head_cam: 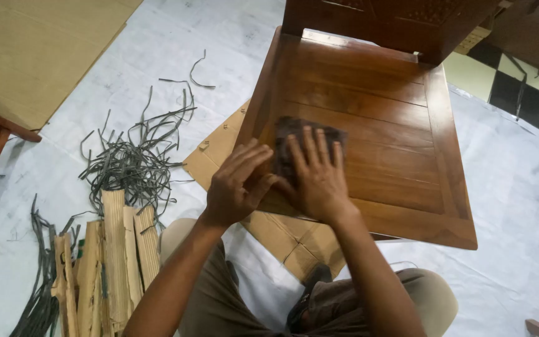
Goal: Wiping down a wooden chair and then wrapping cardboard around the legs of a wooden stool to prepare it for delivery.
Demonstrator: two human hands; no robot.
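Head view looks straight down on a polished wooden chair seat [369,125] with a dark rubbing pad [294,140] lying near its front left part. Right hand [317,178] lies flat on the pad, fingers spread and pressing it onto the wood. Left hand [235,184] rests just beside it at the seat's front left edge, fingers extended and close together, their tips touching the right hand; it grips nothing. Flat cardboard [279,234] lies under the seat's front left corner on the white floor sheet [519,187]. Left of it lie a tangle of grey strapping [135,162] and torn cardboard strips [113,256].
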